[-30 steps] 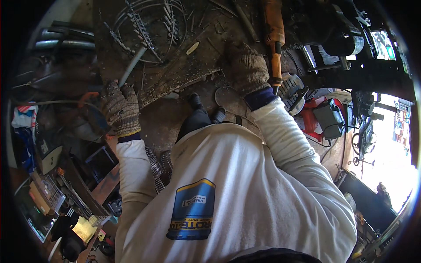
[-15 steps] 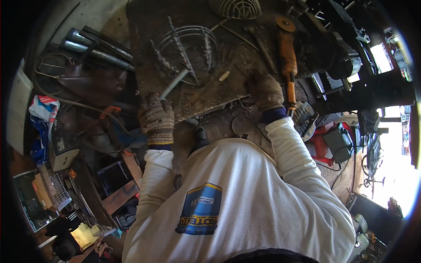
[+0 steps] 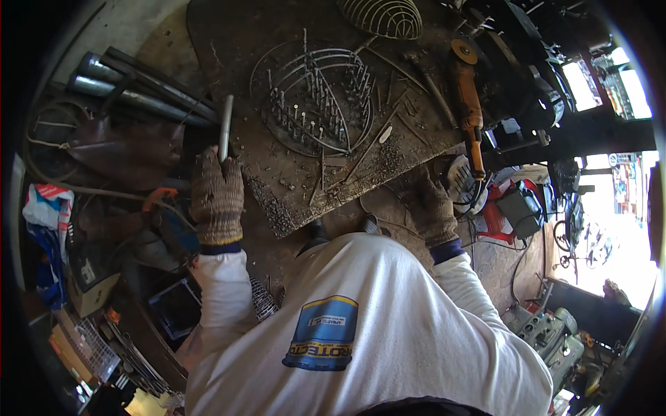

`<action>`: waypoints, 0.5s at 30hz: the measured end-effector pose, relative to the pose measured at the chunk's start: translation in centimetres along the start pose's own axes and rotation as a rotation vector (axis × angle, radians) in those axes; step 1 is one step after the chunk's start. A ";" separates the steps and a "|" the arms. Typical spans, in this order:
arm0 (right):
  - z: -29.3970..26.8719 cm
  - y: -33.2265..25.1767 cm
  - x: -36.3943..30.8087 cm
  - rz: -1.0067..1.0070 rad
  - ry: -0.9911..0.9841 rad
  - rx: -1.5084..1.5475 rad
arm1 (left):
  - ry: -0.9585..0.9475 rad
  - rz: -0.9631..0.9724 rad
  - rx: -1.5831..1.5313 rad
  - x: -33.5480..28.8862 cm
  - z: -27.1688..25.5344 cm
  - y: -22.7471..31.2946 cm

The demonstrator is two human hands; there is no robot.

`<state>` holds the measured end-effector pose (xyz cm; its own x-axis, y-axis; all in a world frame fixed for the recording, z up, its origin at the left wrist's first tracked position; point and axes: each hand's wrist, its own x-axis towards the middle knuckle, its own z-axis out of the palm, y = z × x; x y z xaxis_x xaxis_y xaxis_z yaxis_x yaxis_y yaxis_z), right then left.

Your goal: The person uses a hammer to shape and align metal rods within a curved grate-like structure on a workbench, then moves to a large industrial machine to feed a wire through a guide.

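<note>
Right by the left edge of the flat, dark brown workbench (image 3: 225, 48), the left hand (image 3: 217, 201), in a brown knit glove, is wrapped around a straight, light grey, metal-looking rod (image 3: 226, 128) that points away from the body. Can't tell if the rod touches the bench. The right hand (image 3: 433, 211), gloved the same, hangs just off the bench's front edge toward its right corner; its fingers are too dark to say whether they're curled or holding anything. Mid-bench sits a round grey wire frame (image 3: 319, 104) bristling with short steel pins, and the long orange angle grinder (image 3: 466, 90) lies along the bench's right side. IMO, grip that rod firmly, since loose knit might slip, swing it wide of the pins, and mind the grinder's disc with the free fingers.
</note>
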<state>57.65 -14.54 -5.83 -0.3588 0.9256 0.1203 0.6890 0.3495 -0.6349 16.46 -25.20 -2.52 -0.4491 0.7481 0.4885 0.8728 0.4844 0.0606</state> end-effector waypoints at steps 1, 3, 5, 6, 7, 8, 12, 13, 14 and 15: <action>0.3 0.4 -0.6 0.033 -0.015 0.064 | -0.064 -0.017 -0.106 1.6 0.4 0.2; 0.1 0.9 -1.1 0.008 -0.055 -0.124 | -0.202 -0.060 -0.218 4.8 1.3 0.6; -0.4 0.2 -1.6 0.110 -0.104 -0.107 | -0.209 -0.042 -0.204 7.1 1.6 1.3; -0.8 -0.3 -1.9 0.163 -0.122 -0.062 | -0.221 -0.039 -0.180 8.0 1.7 1.5; -1.1 -0.9 -2.3 0.216 -0.138 -0.019 | -0.215 -0.033 -0.180 8.8 1.7 1.7; -1.6 -1.5 -2.8 0.195 -0.146 -0.080 | -0.298 -0.056 -0.192 9.7 1.9 1.9; -1.6 -0.9 -5.3 0.243 -0.145 -0.159 | -0.428 -0.149 -0.170 12.1 1.2 3.6; -1.5 -0.4 -6.1 0.267 -0.144 -0.165 | -0.428 -0.143 -0.171 12.5 1.5 3.6; -0.9 0.6 -7.0 0.317 -0.123 -0.099 | -0.432 -0.151 -0.178 12.8 1.8 3.3; -0.5 1.6 -8.0 0.375 -0.101 -0.039 | -0.442 -0.153 -0.192 13.2 2.4 3.4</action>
<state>61.96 -21.27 -7.44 -0.1366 0.9720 -0.1911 0.8064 -0.0030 -0.5913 13.07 -12.65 2.06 -0.5767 0.8155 0.0490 0.7913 0.5427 0.2818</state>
